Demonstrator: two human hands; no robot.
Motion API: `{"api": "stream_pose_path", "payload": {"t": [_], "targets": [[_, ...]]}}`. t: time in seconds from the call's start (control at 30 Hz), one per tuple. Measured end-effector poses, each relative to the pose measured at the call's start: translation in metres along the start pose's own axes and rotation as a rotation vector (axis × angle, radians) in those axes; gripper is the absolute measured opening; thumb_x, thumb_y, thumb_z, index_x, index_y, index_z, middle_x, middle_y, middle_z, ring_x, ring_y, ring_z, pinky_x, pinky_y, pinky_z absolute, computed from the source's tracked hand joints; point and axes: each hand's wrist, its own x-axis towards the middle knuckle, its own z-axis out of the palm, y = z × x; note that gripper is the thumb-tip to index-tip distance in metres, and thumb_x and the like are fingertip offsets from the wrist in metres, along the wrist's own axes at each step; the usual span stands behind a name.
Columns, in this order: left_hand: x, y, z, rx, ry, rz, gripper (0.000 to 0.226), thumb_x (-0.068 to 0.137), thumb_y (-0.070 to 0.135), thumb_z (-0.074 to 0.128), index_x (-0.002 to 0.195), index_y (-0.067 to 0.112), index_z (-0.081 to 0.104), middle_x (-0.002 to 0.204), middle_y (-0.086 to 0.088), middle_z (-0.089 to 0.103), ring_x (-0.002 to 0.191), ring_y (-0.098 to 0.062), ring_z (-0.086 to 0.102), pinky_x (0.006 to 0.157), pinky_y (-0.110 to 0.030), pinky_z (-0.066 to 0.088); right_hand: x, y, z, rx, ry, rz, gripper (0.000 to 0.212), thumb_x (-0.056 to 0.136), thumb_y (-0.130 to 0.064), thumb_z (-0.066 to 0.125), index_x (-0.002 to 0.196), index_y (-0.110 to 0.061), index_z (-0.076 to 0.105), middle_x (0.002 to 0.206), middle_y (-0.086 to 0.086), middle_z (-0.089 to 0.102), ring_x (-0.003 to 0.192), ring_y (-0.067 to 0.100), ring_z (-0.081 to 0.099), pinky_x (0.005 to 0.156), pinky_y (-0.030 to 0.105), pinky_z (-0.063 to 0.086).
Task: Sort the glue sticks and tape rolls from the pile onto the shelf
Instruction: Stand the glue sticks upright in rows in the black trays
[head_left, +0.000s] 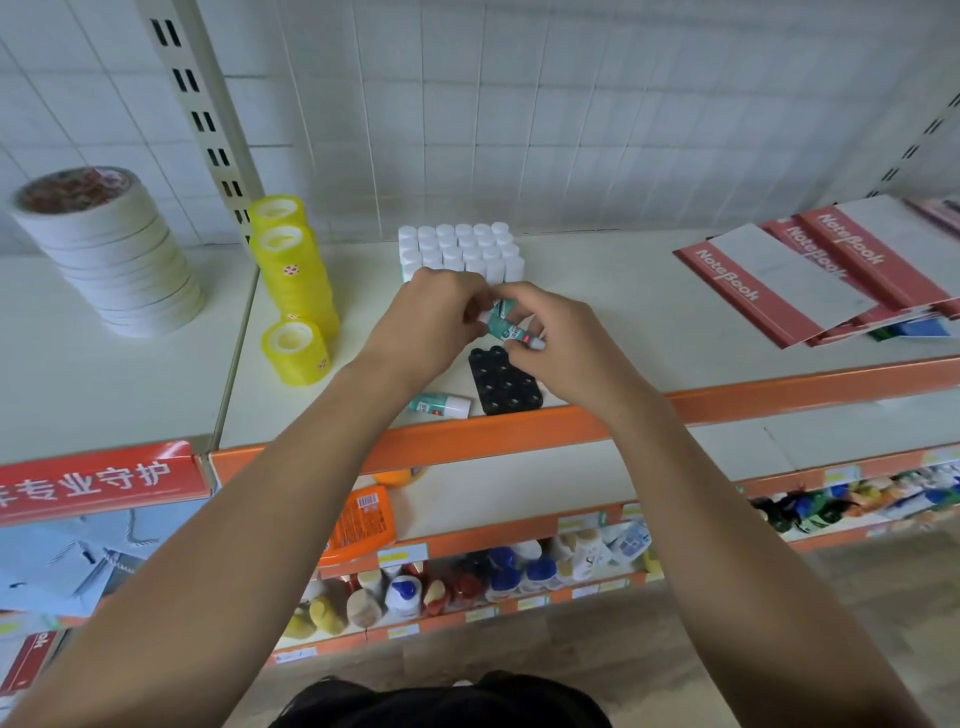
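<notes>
I have both hands together over the middle of the shelf (623, 317). The left hand (441, 317) and the right hand (563, 348) share one glue stick (506, 326), which has a teal label and is tilted, its white end pointing down and to the right. The left hand's fingers are curled round its upper end, and the right hand pinches its lower end between thumb and fingers. I cannot tell whether a second stick sits behind it, because the fingers cover that spot.

Just below the hands a black tray (506, 384) with round holes lies flat near the orange front edge (519, 431), partly under the right hand. Just left of the tray a loose stick (440, 405) lies on its side, white cap to the right. Behind the hands a block of sticks (460, 249) stands upright in rows, white caps up, close to the back wall.

To the left I see a leaning stack of yellow rolls (293, 270), with a single yellow roll (296, 353) just in front of it. Further left, on the next board, stands a stack of white rolls (111, 249). At the far right red notebooks (810, 270) lie fanned out. Under the left board hangs a red sign (93, 480), and the lower shelves hold bottles (467, 582)
</notes>
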Motion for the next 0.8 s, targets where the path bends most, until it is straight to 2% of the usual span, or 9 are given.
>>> {"api": "stream_pose_path", "payload": {"t": [0.1, 0.27, 0.4, 0.5, 0.57, 0.67, 0.8], "targets": [[0.001, 0.001, 0.002, 0.008, -0.011, 0.005, 0.018, 0.077, 0.007, 0.076, 0.094, 0.007, 0.07, 0.089, -0.009, 0.07, 0.083, -0.026, 0.062, 0.073, -0.033, 0.048, 0.0, 0.003, -0.001, -0.013, -0.001, 0.013, 0.049, 0.084, -0.008, 0.065, 0.127, -0.029, 0.059, 0.1, -0.009, 0.063, 0.076, 0.009, 0.059, 0.072, 0.024, 0.049], [0.002, 0.0, 0.007, -0.004, -0.117, -0.045, 0.017, 0.08, 0.013, 0.076, 0.096, 0.009, 0.071, 0.088, -0.007, 0.07, 0.083, -0.024, 0.063, 0.078, -0.035, 0.051, -0.001, 0.012, -0.006, 0.064, 0.05, 0.053, 0.031, 0.084, -0.013, 0.069, 0.112, -0.023, 0.059, 0.098, -0.012, 0.064, 0.084, -0.006, 0.059, 0.069, 0.007, 0.046], [0.002, 0.001, 0.013, -0.018, -0.179, -0.051, 0.019, 0.082, 0.017, 0.075, 0.1, 0.01, 0.072, 0.091, -0.007, 0.071, 0.083, -0.022, 0.064, 0.078, -0.033, 0.052, 0.0, 0.013, -0.009, 0.072, 0.116, 0.039, 0.03, 0.083, -0.013, 0.073, 0.105, -0.022, 0.055, 0.089, -0.008, 0.064, 0.074, 0.007, 0.064, 0.063, 0.015, 0.051], [0.003, 0.001, 0.016, 0.014, -0.201, -0.045, 0.027, 0.084, 0.021, 0.073, 0.109, 0.011, 0.07, 0.101, -0.005, 0.071, 0.09, -0.022, 0.064, 0.082, -0.033, 0.051, 0.001, 0.013, -0.011, 0.072, 0.181, 0.029, 0.031, 0.083, -0.015, 0.075, 0.104, -0.021, 0.054, 0.085, -0.006, 0.066, 0.073, 0.007, 0.065, 0.064, 0.019, 0.054], [0.003, 0.001, 0.019, 0.046, -0.219, -0.042, 0.032, 0.085, 0.024, 0.073, 0.114, 0.012, 0.069, 0.108, -0.005, 0.07, 0.094, -0.022, 0.063, 0.085, -0.033, 0.05, 0.003, 0.014, -0.013, 0.056, 0.201, 0.028, 0.03, 0.083, -0.016, 0.076, 0.105, -0.022, 0.057, 0.085, -0.006, 0.067, 0.074, 0.005, 0.065, 0.066, 0.018, 0.053], [0.002, 0.002, 0.021, 0.062, -0.249, -0.058, 0.026, 0.085, 0.027, 0.072, 0.107, 0.013, 0.073, 0.105, -0.007, 0.07, 0.093, -0.025, 0.063, 0.084, -0.036, 0.051, 0.004, 0.015, -0.013, 0.052, 0.189, 0.026, 0.036, 0.085, -0.017, 0.074, 0.119, -0.025, 0.063, 0.086, -0.007, 0.065, 0.077, 0.002, 0.063, 0.07, 0.011, 0.05], [0.002, 0.003, 0.022, 0.051, -0.271, -0.078, 0.017, 0.086, 0.025, 0.07, 0.096, 0.012, 0.076, 0.095, -0.006, 0.071, 0.086, -0.023, 0.064, 0.083, -0.039, 0.052, 0.007, 0.015, -0.011, 0.048, 0.157, 0.04, 0.04, 0.086, -0.017, 0.073, 0.124, -0.025, 0.063, 0.089, -0.001, 0.068, 0.077, 0.006, 0.065, 0.075, 0.018, 0.052]]}}
